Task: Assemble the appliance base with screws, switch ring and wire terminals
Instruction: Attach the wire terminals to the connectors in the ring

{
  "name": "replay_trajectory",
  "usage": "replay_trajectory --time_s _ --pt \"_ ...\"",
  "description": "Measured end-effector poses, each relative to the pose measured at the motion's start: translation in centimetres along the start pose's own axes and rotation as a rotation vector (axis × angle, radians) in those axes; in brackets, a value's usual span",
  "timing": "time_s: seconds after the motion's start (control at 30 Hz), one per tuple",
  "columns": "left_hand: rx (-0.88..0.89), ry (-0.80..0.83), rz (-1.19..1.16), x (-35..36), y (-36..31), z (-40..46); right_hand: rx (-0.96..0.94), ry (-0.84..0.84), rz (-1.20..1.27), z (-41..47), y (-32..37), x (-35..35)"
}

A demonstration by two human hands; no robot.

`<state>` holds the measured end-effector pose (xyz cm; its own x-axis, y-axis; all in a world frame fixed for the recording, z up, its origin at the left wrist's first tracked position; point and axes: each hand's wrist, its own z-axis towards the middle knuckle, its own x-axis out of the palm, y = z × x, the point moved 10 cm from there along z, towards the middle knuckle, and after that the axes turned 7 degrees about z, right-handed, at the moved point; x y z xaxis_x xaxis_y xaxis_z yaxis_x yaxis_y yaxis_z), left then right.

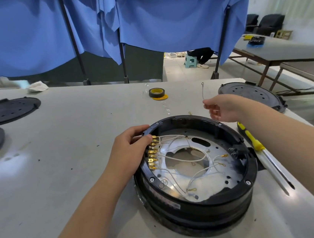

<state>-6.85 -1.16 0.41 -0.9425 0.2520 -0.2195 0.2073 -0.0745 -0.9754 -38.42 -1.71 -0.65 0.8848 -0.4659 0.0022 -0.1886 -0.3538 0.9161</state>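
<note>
Two bare forearms nearest the camera, reaching over the appliance base (198, 209) sitting on the grey table (62, 152); left hand (131, 146) has fingers curled at the base's near-left rim, fingertips (148, 136) on or pinching the top of the gold terminal row (152, 153), can't tell which tab exactly; just right of those fingertips white wires (177, 156) fan out across the metal plate (205, 183) toward its centre hole, several ending in loose ring lugs (191, 189) and one spade terminal (224, 155) lying unattached; right hand (223, 109) held above the far rim, thumb and forefinger pinching the lower end of a loose wire (203, 92) that sticks up from the fingers with a ring end on top; progress judged: rim screws (152, 179) look seated at several points, most spade terminals plugged on the left block, so wiring is partway, loose lugs not yet fastened and the held wire not yet fitted; switch ring status unclear; right of the right hand a yellow-handled screwdriver (255, 143) lies beside the base, untouched; beyond it a black cover plate (250, 94); beyond the fingers, farther back, a tape roll (156, 92); well left of the left hand two more black covers (6, 110); blue curtains (142, 19) behind the table
</note>
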Motion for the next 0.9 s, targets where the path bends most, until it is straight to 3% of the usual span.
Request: replay_trajectory --time_s 0.2,0.47,0.7,0.9 --pt "0.032 -0.018 0.021 -0.2 -0.3 0.0 -0.059 0.149 0.236 -3.8 1.7 2.4" --pt "0.154 -0.142 0.17 -1.7 -1.8 -1.1 -0.18 0.381 0.185 -12.8 2.5 9.1" --pt "0.388 -0.18 0.302 -1.6 -5.0 -3.6 -0.124 0.501 -0.067 -16.3 -1.2 12.3" --pt "0.698 -0.201 0.418 -0.1 -8.2 -7.0 -0.088 0.554 -0.164 -17.1 -3.5 12.3"
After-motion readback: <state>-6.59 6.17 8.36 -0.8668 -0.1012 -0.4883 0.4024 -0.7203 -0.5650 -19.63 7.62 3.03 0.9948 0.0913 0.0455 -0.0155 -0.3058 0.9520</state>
